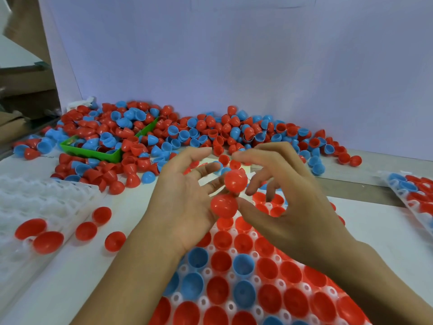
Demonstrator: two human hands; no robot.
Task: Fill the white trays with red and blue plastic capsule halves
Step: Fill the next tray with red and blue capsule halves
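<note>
A white tray (230,275) lies in front of me, its cups mostly filled with red and a few blue capsule halves. Above its far end my left hand (185,202) is held palm up with spread fingers, and two red capsule halves (235,180) (223,205) rest against its fingertips. My right hand (281,195) hovers beside them with curled fingers, its thumb touching the lower red half; whether it grips one is unclear. A large heap of loose red and blue halves (178,134) lies at the back of the table.
An empty white tray (35,200) lies at the left with two red halves on it and three more red halves (86,231) beside it. A green box (110,154) sits buried in the heap. Another filled tray (414,193) shows at the right edge. A white wall rises behind.
</note>
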